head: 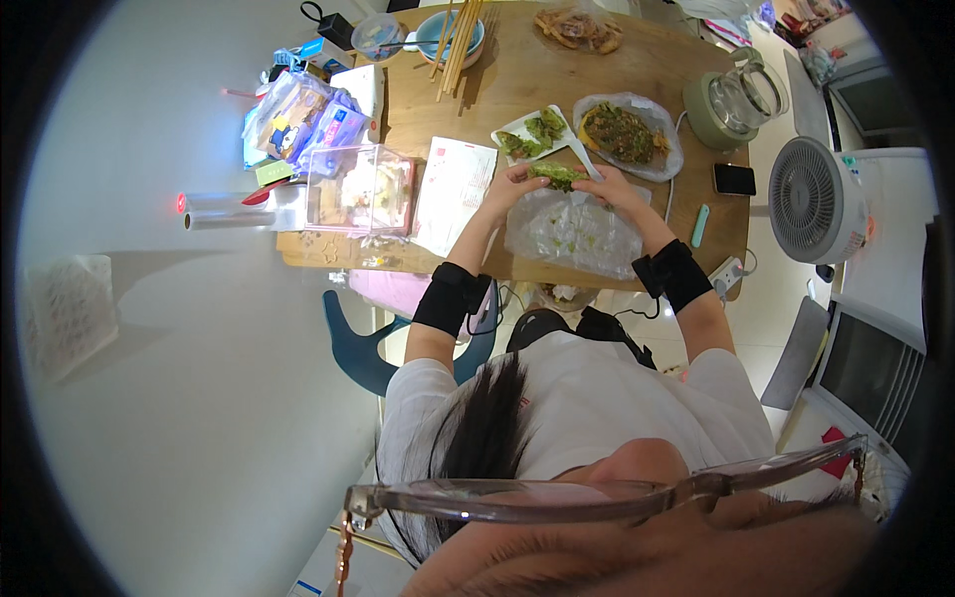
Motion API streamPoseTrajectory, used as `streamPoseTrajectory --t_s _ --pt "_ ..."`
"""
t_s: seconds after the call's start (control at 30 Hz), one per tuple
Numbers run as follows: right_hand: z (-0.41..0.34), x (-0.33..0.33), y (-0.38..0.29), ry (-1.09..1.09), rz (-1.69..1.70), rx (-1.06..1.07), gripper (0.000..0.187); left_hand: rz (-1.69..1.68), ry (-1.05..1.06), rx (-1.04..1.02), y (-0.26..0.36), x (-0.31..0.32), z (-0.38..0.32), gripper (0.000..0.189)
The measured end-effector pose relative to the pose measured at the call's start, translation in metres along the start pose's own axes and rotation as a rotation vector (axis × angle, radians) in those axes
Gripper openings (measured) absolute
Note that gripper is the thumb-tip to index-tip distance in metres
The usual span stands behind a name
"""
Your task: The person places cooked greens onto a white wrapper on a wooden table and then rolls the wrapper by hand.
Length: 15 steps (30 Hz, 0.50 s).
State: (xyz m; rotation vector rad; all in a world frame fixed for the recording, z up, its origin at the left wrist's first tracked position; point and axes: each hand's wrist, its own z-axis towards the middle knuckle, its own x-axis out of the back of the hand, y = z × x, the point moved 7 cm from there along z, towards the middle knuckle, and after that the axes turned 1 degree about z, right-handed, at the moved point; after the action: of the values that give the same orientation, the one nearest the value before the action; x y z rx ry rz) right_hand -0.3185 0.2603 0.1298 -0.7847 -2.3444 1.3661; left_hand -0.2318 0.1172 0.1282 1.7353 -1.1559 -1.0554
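Between my left hand (pixel 512 188) and my right hand (pixel 615 189) is a green leafy food piece (pixel 556 176), gripped at both ends by my fingers. A white spoon (pixel 583 155) slants down to my right hand; whether my fingers touch its end cannot be made out. Beneath my hands a clear plastic sheet (pixel 574 233) lies on the wooden table, dotted with green scraps. Just beyond, a white plate (pixel 507 119) carries more green pieces. To its right, a chopped brown-green filling (pixel 625 133) sits in a plastic-covered dish (pixel 670 161).
A printed paper (pixel 456 192) and a clear box (pixel 359 190) stand left. Chopsticks (pixel 456 52) rest over a blue bowl (pixel 477 31) at the back. Right are a glass kettle (pixel 735 101), a phone (pixel 734 179), a turquoise-handled tool (pixel 700 225), a power strip (pixel 727 274) and a fan (pixel 809 198).
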Motion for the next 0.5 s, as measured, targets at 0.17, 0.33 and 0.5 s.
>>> streamPoseTrajectory --t_s 0.17,0.33,0.5 --pt "-0.004 0.0 0.0 0.026 -0.098 0.012 0.046 -0.024 -0.02 0.008 -0.007 -0.002 -0.006 0.028" --pt "-0.002 -0.006 0.002 0.013 -0.171 0.103 0.044 -0.052 -0.009 0.019 -0.013 0.001 -0.007 0.026" --pt "-0.005 -0.01 0.005 -0.04 -0.08 0.023 0.041 -0.126 -0.019 0.045 -0.025 0.003 -0.007 0.019"
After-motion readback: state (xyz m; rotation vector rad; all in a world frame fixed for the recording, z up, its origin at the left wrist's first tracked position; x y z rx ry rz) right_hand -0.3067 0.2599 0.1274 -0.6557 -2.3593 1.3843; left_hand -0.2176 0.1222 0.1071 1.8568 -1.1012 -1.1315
